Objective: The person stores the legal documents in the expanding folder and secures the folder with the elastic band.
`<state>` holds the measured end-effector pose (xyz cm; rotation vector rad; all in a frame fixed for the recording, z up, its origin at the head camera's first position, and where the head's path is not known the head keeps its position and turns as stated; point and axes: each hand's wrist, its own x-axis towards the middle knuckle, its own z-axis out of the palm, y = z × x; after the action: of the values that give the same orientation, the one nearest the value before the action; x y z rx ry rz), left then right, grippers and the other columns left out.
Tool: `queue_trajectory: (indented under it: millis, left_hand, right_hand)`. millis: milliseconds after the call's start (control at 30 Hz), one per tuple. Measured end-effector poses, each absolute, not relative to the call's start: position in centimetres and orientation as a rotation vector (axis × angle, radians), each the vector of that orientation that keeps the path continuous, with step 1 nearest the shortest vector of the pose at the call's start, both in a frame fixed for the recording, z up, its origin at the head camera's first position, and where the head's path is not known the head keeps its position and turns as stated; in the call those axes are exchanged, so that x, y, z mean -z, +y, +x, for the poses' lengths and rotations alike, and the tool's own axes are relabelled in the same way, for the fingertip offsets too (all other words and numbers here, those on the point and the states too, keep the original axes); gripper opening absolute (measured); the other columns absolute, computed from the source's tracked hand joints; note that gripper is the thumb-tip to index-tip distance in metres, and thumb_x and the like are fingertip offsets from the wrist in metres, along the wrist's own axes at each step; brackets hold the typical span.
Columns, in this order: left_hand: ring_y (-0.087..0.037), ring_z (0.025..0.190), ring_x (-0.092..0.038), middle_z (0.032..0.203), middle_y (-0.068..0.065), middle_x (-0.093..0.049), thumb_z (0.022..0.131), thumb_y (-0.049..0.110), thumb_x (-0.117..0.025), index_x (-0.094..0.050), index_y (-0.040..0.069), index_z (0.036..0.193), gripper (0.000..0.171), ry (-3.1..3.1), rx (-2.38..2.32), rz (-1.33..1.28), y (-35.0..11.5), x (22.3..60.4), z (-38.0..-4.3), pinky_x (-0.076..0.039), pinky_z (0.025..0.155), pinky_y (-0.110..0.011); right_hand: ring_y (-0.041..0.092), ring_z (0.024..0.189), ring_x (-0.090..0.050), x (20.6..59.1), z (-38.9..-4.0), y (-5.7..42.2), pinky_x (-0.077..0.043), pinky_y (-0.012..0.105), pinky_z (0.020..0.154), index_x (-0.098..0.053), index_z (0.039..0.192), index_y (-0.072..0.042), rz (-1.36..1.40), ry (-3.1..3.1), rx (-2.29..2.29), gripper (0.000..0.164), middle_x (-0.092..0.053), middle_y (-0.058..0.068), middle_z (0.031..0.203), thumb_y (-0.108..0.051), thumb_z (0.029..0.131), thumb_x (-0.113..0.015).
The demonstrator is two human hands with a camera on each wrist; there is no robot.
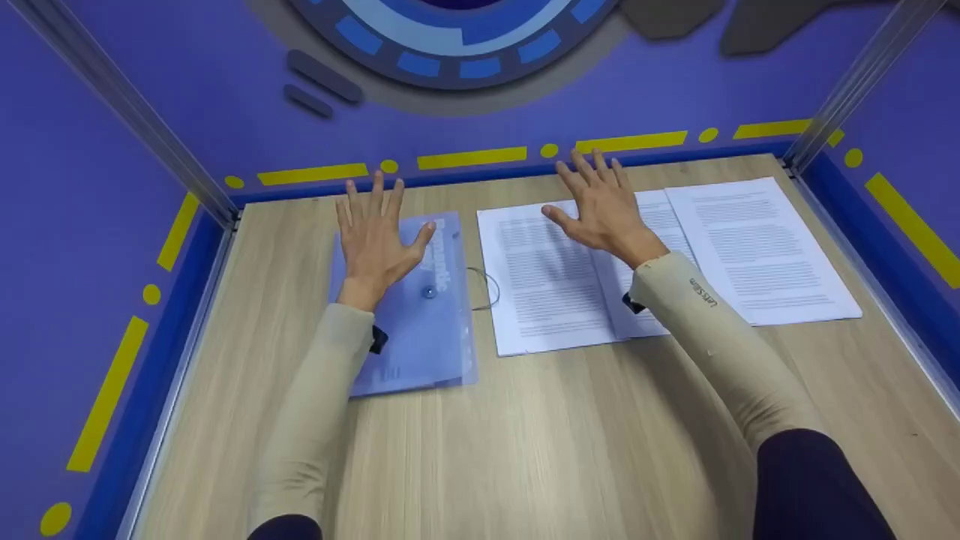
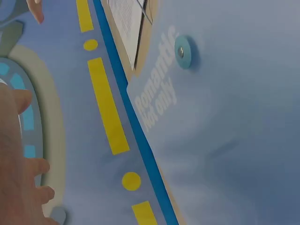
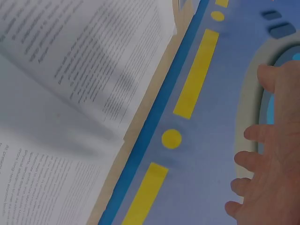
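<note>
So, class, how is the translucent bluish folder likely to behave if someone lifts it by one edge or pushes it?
The folder looks like thin plastic, so it would probably bend somewhat when lifted by one edge. Its smooth-looking surface may let it slide fairly easily across the table. Lying flat, it seems unlikely to roll or tip.

From way over here I see printed papers [image 3: 103, 56] on one side of the blue strip [image 3: 153, 117], with some table [image 3: 162, 71] between. Across the strip are yellow bars [image 3: 196, 75] and dots [image 3: 171, 139], then the right hand [image 3: 274, 164], fingers apart.
</note>
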<state>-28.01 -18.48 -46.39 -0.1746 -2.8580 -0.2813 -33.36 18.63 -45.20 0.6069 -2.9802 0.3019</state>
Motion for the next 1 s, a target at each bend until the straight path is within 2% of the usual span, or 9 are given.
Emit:
queue_trajectory:
  millis: [200,367,500,700,1000]
  left_hand:
    - [-0.05,0.164,0.007,0.181,-0.01,-0.007,0.099,0.075,-0.041,-0.021,0.022,0.172,0.092,-2.864,0.341,-0.195,-18.1,46.3,-26.3,0.004,0.13,-0.067]
    - [-0.05,0.164,0.003,0.181,-0.009,-0.008,0.098,0.074,-0.044,-0.024,0.022,0.172,0.092,-2.869,0.378,-0.193,-17.9,46.6,-24.7,0.003,0.13,-0.066]
    - [-0.052,0.164,0.0,0.181,-0.012,-0.013,0.098,0.073,-0.046,-0.027,0.021,0.171,0.092,-2.874,0.39,-0.191,-17.7,47.1,-23.3,-0.002,0.13,-0.068]
    - [-0.054,0.163,-0.005,0.179,-0.015,-0.019,0.097,0.071,-0.05,-0.033,0.016,0.169,0.092,-2.858,0.418,-0.216,-16.7,48.2,-21.5,-0.008,0.129,-0.07]
    - [-0.055,0.162,-0.012,0.178,-0.014,-0.022,0.098,0.072,-0.05,-0.032,0.018,0.17,0.092,-2.914,0.414,-0.198,-15.5,49.8,-18.9,-0.013,0.129,-0.069]
  right_hand:
    - [0.04,0.167,-0.003,45.2,-32.2,17.5,0.0,0.059,0.133,-0.022,0.172,-0.017,0.7,-2.956,-0.384,0.088,-0.01,0.01,0.181,-0.07,0.105,-0.044]
    - [0.04,0.167,-0.005,45.6,-31.3,16.4,-0.006,0.059,0.133,-0.022,0.172,-0.017,0.779,-2.929,-0.394,0.088,-0.015,0.012,0.18,-0.069,0.105,-0.044]
    - [0.039,0.167,-0.005,46.1,-30.5,15.6,-0.005,0.059,0.133,-0.022,0.172,-0.015,0.853,-2.915,-0.372,0.088,-0.013,0.011,0.18,-0.068,0.105,-0.045]
    - [0.04,0.166,-0.012,47.0,-29.5,14.5,-0.008,0.059,0.133,-0.031,0.169,-0.011,0.931,-2.866,-0.358,0.085,-0.022,0.014,0.178,-0.065,0.106,-0.048]
    - [0.041,0.165,-0.016,48.7,-28.0,12.6,-0.013,0.06,0.132,-0.032,0.169,-0.011,1.066,-2.851,-0.407,0.083,-0.023,0.012,0.178,-0.065,0.107,-0.046]
